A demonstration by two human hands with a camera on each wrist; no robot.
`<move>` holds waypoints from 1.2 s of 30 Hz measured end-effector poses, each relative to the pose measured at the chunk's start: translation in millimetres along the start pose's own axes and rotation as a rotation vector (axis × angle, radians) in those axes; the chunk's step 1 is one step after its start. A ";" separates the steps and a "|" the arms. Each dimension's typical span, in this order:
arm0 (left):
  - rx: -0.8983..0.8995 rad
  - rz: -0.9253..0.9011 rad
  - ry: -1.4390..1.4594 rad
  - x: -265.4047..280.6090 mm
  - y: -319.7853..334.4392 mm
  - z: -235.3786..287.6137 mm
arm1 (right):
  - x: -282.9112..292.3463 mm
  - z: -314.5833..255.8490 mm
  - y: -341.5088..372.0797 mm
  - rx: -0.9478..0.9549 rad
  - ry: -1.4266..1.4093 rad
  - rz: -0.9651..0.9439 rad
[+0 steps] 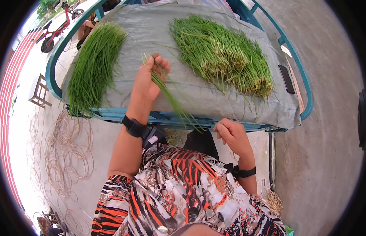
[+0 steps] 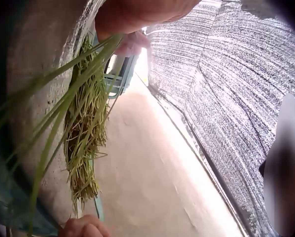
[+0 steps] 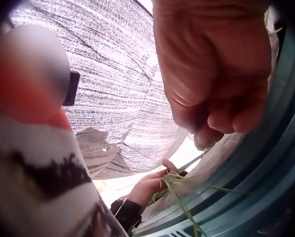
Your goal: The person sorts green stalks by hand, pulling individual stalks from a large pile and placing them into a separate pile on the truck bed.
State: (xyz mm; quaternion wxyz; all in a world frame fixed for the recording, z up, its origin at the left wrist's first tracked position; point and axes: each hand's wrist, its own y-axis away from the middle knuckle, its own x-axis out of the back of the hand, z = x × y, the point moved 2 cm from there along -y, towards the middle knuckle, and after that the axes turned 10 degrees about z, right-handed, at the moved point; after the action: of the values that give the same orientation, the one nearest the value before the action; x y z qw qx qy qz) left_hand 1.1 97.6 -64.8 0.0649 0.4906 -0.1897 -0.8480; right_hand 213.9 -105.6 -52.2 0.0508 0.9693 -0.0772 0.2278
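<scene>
Patterned cloth of my shirt (image 1: 198,185) lay closest to view, splashed with orange, black and white. Beyond it, my left hand (image 1: 149,76) pinched a few chives (image 1: 172,98) between thumb and fingers, and the thin leaves slanted down across the front edge of the grey sheet (image 1: 147,27), their tips near my right hand (image 1: 234,137). That hand's fingers were curled in, and I could see nothing in them. More chives lay on the sheet: a long heap (image 1: 94,67) to the left, its leaf tips drooping at the front rail (image 1: 161,117), and a broader heap (image 1: 222,51) to the right, pale cut ends towards me. With stems so thin, I judged that one could slip the pinch and drop past the rail. A brush of my forearm might drag the left heap's tips over, and a tug on the sheet might send the phone (image 1: 286,78) sliding. I could make out no brand; the small sticker (image 1: 153,139) at my left wrist carried marks too tiny to read.
</scene>
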 end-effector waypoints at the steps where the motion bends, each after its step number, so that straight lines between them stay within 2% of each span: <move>1: 0.048 -0.117 0.028 4.9 -13.7 1.9 | 5.6 1.3 0.4 -0.031 -0.021 0.034; 3: 0.140 -0.348 0.083 13.8 -31.8 7.0 | 13.2 -0.2 0.2 -0.093 -0.064 0.096; 6: 0.231 -0.455 0.058 18.5 -41.2 4.9 | 14.7 -16.8 -16.5 -0.076 -0.078 0.245; 9: 0.275 -0.491 0.046 15.0 -31.6 6.7 | 6.1 -42.7 -44.9 0.211 0.091 0.421; 12: 0.300 -0.535 0.085 17.4 -32.2 8.6 | -9.2 -56.8 -76.4 0.448 0.300 0.493; 18: 0.318 -0.512 0.034 15.7 -30.8 8.2 | -34.0 -57.4 -118.5 0.384 0.709 0.525; 21: 0.320 -0.495 0.042 16.0 -30.4 7.8 | -36.6 -48.2 -126.8 0.441 0.713 0.570; 24: 0.339 -0.533 0.064 16.9 -31.6 7.6 | -32.4 -42.9 -124.9 0.438 0.507 0.567; 27: 0.330 -0.546 0.043 15.6 -30.5 7.6 | -25.7 -42.7 -115.6 0.551 0.425 0.619; 30: 0.302 -0.517 -0.006 12.9 -27.1 7.3 | -19.1 -47.3 -98.2 0.173 -0.132 0.425; 33: 0.181 -0.503 -0.174 7.8 -18.7 8.1 | -10.1 -50.5 -86.2 0.104 -0.400 0.287; 36: -0.040 -0.335 -0.316 4.0 -3.7 5.9 | -5.3 -48.4 -80.6 0.122 -0.384 0.307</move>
State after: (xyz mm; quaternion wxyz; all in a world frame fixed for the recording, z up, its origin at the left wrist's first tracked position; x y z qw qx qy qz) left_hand -5.7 101.4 -66.8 -0.0976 0.3751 -0.0967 -0.9167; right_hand 202.2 -19.2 -16.6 -0.0587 0.9730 -0.2180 0.0487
